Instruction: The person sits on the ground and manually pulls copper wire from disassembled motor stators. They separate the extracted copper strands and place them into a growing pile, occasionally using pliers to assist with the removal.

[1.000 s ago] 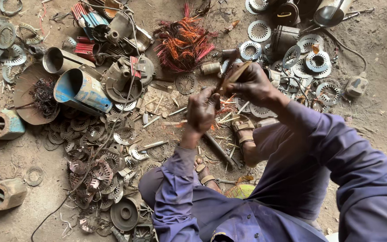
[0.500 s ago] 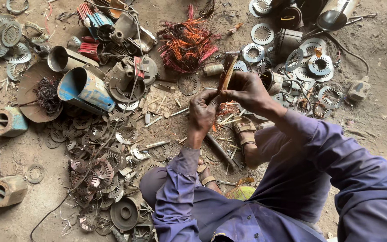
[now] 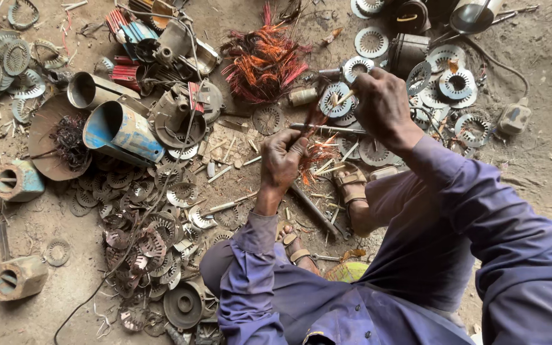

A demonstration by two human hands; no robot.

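My left hand (image 3: 282, 160) grips a small bundle of orange copper wire (image 3: 317, 155) low over the dirt floor. My right hand (image 3: 383, 105) is closed around a wooden-handled tool (image 3: 342, 99), whose pale end sticks out to the left, just above the bundle. A thin metal rod (image 3: 330, 129) lies across between the two hands. Both arms wear blue-purple sleeves. My sandalled feet (image 3: 351, 185) rest right below the hands.
A heap of red-orange copper wire (image 3: 264, 62) lies further back. Round toothed metal laminations (image 3: 154, 239) litter the floor left and right. A blue metal cylinder (image 3: 122, 133), motor housings (image 3: 180, 112) and two small blocks (image 3: 19, 276) sit to the left.
My right hand has turned the wooden-handled tool from pointing upward to pointing left and down toward the wire. My left hand keeps its hold on the copper bundle.
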